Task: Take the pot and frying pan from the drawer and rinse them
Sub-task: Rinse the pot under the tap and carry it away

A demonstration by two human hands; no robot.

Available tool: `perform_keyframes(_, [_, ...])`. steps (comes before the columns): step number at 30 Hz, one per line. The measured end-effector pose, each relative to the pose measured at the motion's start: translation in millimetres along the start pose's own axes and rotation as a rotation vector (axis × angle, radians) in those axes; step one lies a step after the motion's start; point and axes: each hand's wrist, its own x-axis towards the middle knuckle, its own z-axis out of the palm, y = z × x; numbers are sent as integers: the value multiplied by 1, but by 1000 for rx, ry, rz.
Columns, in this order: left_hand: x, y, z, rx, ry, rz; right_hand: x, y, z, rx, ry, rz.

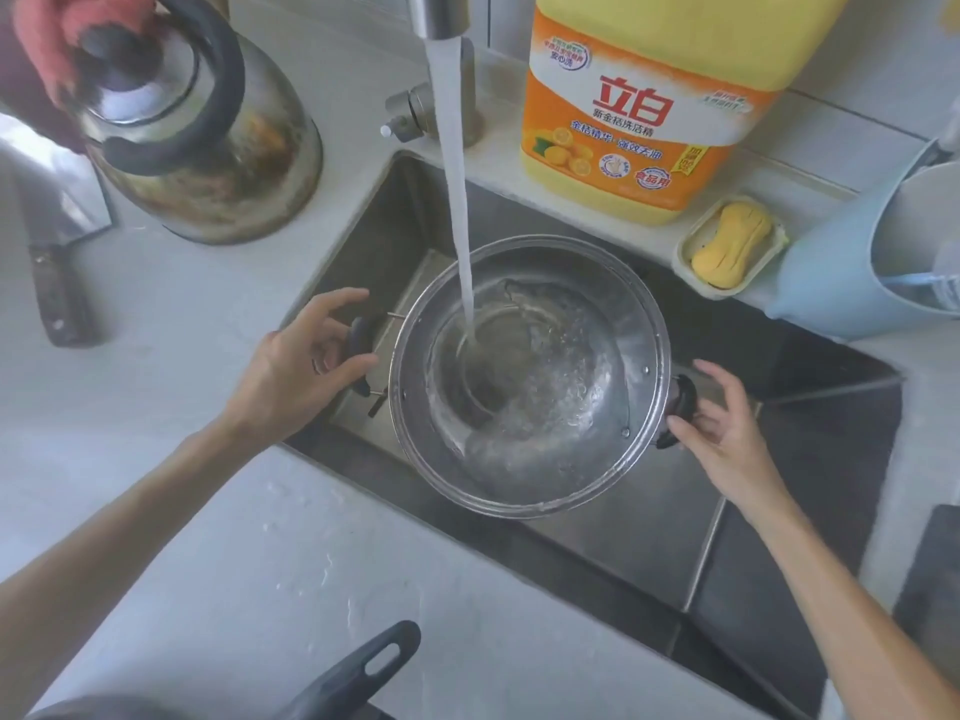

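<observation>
Your left hand (301, 366) and right hand (719, 423), fingers loosely spread, touch the black side handles, steadying the round stainless-steel pot (530, 376) between them in the sink (779, 459) so tap water (457, 200) fills it.

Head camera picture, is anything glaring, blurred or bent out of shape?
Head view: soft daylight, mild glare on the pot rim and kettle; the tap stream is smeared by motion; wide-angle lens bows the sink edges; corners are soft.
</observation>
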Motion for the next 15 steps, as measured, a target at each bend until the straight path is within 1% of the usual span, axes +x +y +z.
perform_keyframes(5, [15, -4, 8, 9, 25, -26, 15, -3, -9, -25, 85, -36])
perform_keyframes(9, [27, -7, 13, -15, 63, -51, 23, -17, -15, 21, 142, -84])
perform_keyframes(12, [34, -11, 11, -63, 99, -69, 27, -27, -17, 33, 151, -129])
perform_keyframes(15, [36, -19, 9, -128, 58, -114, 30, -32, -16, 5, 143, -176])
